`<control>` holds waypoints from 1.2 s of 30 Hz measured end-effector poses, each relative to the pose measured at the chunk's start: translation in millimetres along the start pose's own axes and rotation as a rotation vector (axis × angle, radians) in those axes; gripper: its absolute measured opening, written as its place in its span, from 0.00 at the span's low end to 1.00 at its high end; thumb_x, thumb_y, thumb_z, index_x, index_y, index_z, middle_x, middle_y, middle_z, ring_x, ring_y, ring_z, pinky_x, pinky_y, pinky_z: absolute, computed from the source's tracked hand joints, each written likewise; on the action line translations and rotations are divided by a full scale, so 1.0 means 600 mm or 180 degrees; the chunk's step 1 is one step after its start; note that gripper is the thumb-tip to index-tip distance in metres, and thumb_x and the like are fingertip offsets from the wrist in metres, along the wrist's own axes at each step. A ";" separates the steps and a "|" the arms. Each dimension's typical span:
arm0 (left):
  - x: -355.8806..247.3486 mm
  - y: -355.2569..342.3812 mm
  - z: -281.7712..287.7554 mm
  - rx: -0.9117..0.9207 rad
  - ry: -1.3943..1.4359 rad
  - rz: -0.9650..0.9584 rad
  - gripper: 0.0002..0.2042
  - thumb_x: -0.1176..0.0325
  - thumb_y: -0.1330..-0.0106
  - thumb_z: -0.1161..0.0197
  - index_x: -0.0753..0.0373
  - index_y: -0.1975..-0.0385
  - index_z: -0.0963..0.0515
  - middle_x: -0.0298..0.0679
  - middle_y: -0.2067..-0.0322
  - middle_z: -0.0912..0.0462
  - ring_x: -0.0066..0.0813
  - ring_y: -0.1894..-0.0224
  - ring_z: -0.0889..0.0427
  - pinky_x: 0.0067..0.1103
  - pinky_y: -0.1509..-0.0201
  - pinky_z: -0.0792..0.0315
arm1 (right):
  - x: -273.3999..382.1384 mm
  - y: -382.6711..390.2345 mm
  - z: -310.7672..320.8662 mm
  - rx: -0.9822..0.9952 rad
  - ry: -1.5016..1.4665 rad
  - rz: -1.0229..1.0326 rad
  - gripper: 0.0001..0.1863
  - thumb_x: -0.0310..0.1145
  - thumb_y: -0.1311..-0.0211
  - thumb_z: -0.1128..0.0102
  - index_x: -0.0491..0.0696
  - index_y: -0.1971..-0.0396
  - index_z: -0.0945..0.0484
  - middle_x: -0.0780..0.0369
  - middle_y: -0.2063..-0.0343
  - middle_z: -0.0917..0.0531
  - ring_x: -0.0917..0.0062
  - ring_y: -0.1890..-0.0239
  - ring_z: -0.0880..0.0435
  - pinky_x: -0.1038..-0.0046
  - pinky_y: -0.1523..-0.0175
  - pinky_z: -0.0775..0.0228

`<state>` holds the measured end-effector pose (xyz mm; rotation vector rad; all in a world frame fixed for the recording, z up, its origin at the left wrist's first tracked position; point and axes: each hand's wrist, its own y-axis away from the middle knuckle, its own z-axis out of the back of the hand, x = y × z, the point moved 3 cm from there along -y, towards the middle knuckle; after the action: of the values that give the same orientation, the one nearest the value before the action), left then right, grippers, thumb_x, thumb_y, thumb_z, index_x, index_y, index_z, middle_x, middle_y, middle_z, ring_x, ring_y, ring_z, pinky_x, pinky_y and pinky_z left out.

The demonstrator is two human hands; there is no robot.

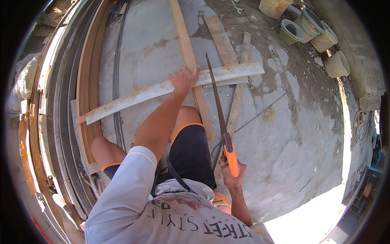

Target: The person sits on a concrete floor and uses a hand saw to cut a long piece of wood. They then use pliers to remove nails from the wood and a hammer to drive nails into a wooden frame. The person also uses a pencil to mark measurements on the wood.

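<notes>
**White board (pixel 138 97) braced, saw (pixel 219 105) held across it**

The white board is laid crosswise before the knees, its left end set over brown timbers (pixel 87 61), apparently for support. Where the brown plank (pixel 182 34) is crossed, it is pressed by the left hand (pixel 185 80), fingers spread, presumably against slipping; whether the tips are hooked underneath cannot be told. The orange handle (pixel 231 162) is wrapped by the right hand's (pixel 239 175) curled fingers, seemingly for control. Blade contact cannot be confirmed.

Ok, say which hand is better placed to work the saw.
Likely the right hand: it grips the saw by its orange handle, while the left hand rests where the brown plank crosses the whitish board.
</notes>
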<state>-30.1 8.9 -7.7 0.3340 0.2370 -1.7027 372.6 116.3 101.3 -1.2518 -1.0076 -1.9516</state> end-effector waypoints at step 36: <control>-0.008 0.018 -0.001 -0.0266 -0.0193 0.0132 0.43 0.22 0.38 0.41 0.66 0.80 0.12 0.51 0.81 0.14 0.47 0.77 0.18 0.42 0.52 0.37 | 0.009 -0.023 -0.013 0.0149 0.0245 -0.0120 0.06 0.27 0.41 0.32 0.39 0.69 0.18 0.64 0.82 0.20 0.84 0.78 0.22 0.72 0.70 0.27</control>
<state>-18.6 11.7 -6.6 0.2238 0.2541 -1.6542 356.2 116.6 100.4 -1.1313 -1.0389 -1.9777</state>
